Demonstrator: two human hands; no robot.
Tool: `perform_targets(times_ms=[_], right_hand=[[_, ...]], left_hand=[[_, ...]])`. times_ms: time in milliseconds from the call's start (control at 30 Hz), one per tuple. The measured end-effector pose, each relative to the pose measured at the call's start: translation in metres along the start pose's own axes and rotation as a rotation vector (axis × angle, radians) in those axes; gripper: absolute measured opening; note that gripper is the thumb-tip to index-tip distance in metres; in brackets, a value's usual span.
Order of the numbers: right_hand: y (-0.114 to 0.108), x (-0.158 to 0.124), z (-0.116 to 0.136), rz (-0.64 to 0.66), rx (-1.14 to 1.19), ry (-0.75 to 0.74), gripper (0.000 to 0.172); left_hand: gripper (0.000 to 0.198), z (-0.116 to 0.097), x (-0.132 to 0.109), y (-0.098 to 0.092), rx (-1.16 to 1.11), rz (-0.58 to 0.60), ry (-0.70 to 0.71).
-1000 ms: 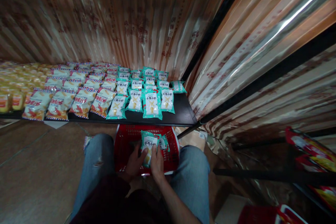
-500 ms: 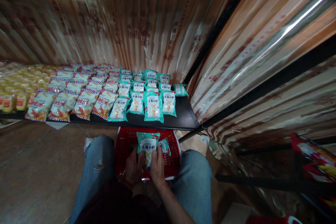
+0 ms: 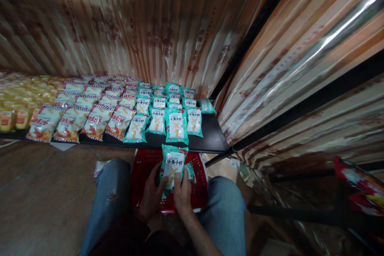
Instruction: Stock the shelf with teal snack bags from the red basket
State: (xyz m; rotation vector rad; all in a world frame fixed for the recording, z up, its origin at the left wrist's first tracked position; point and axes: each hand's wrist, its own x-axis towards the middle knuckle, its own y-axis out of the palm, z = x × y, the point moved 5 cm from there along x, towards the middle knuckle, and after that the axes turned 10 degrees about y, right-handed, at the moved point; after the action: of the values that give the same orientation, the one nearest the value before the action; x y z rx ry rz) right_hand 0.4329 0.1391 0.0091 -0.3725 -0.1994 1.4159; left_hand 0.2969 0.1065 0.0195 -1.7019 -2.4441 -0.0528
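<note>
A teal and white snack bag (image 3: 174, 162) is held upright over a red basket (image 3: 138, 180) between the knees. My left hand (image 3: 152, 192) grips its left side, and my right hand (image 3: 182, 192) is closed on its lower right part. Another teal bag (image 3: 190, 173) lies in the basket, partly hidden behind my right hand. Just beyond, several teal bags (image 3: 176, 126) stand in rows on a black shelf (image 3: 210, 132).
Left of the teal bags are rows of red and white snack bags (image 3: 97, 122) and yellow packages (image 3: 22, 118). Black metal bars (image 3: 255, 138) slant across the right side. A small packet (image 3: 100, 167) lies on the floor beside the left knee.
Both hands have raised the held bag slightly toward the shelf's front edge, and it has shifted a little to the right.
</note>
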Motion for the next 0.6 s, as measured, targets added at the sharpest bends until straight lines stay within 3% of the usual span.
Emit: perform_targets(times_ms=[267, 467, 600], right_hand=[[0.008, 0.019, 0.035, 0.007, 0.005, -0.034, 0.053], [0.021, 0.038, 0.061, 0.038, -0.063, -0.075, 0.054], [0.028, 0.051, 0.077, 0.03, -0.069, -0.098, 0.055]], left_hand=[[0.042, -0.017, 0.013, -0.006, 0.04, -0.116, 0.163], [0.032, -0.026, 0.042, -0.013, 0.251, -0.299, 0.277], [0.031, -0.037, 0.058, -0.016, 0.392, -0.324, 0.402]])
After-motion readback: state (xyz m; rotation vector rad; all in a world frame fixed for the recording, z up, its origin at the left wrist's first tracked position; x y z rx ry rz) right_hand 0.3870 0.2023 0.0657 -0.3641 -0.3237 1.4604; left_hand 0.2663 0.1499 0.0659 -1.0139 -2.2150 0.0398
